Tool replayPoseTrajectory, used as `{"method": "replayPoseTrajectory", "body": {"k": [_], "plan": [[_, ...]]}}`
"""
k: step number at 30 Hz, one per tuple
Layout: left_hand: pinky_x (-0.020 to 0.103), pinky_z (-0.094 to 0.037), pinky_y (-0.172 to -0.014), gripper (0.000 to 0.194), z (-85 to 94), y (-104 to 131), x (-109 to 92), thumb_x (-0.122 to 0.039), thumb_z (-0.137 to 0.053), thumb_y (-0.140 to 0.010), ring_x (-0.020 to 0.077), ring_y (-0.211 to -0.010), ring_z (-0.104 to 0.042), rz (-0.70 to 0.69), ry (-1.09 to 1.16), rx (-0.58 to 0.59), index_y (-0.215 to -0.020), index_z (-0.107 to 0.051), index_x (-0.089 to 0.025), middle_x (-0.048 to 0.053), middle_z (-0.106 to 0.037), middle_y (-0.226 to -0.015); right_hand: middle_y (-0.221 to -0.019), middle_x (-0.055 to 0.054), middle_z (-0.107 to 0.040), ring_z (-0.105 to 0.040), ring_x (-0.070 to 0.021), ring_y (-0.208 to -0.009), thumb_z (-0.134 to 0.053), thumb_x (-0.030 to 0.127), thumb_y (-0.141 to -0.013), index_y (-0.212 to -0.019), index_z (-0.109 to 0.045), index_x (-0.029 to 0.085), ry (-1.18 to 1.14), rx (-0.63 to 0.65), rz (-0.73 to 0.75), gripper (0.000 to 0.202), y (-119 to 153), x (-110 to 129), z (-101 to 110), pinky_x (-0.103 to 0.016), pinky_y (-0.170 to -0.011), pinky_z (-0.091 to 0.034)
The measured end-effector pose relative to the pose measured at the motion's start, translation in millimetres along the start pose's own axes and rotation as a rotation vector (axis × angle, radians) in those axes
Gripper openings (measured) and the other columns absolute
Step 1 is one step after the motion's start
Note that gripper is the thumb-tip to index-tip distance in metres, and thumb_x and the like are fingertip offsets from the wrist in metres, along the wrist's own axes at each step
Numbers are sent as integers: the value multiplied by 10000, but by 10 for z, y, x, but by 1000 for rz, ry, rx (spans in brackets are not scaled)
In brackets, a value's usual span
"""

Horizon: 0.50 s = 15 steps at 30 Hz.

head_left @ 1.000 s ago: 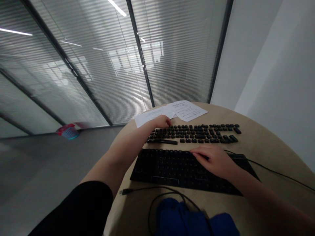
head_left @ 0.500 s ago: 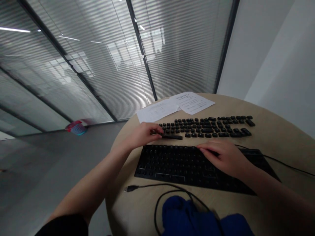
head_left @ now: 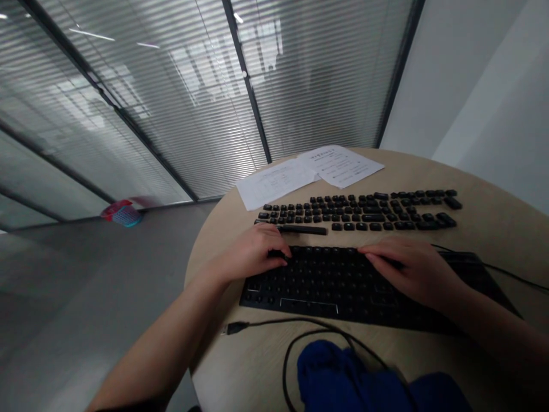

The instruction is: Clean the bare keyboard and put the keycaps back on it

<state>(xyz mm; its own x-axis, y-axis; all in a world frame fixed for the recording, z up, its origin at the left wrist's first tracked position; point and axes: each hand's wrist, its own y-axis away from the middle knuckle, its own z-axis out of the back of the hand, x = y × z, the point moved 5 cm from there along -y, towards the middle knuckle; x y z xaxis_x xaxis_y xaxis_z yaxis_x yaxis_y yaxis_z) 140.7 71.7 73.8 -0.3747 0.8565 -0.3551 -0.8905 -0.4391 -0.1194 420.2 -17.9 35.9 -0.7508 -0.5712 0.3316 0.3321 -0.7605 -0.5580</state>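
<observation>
1. While loose keycaps (head_left: 372,218) lie in rows at centre right, presumably for order, the keyboard (head_left: 317,280) fills lower centre.
2. Along its top edge, left hand (head_left: 257,250) curls, right hand (head_left: 414,268) pinches; whether either grips anything is hidden.

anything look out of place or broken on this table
Yes: loose black keycaps lie in rows beyond the keyboard, whose key positions look mostly bare. A cable plug also lies unconnected near the edge of the table.
</observation>
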Motion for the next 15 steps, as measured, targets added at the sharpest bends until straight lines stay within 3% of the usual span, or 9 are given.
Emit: {"method": "replayPoseTrajectory", "body": {"k": [15], "plan": [[390, -514, -872, 84, -21, 1, -11, -249, -733, -909, 231, -931, -661, 12, -14, 6, -980, -770, -276, 22, -757, -891, -906, -37, -811, -771, -196, -765, -556, 219, -974, -1035, -762, 254, -9, 9, -18, 217, 29, -8, 16, -311, -708, -621]]}}
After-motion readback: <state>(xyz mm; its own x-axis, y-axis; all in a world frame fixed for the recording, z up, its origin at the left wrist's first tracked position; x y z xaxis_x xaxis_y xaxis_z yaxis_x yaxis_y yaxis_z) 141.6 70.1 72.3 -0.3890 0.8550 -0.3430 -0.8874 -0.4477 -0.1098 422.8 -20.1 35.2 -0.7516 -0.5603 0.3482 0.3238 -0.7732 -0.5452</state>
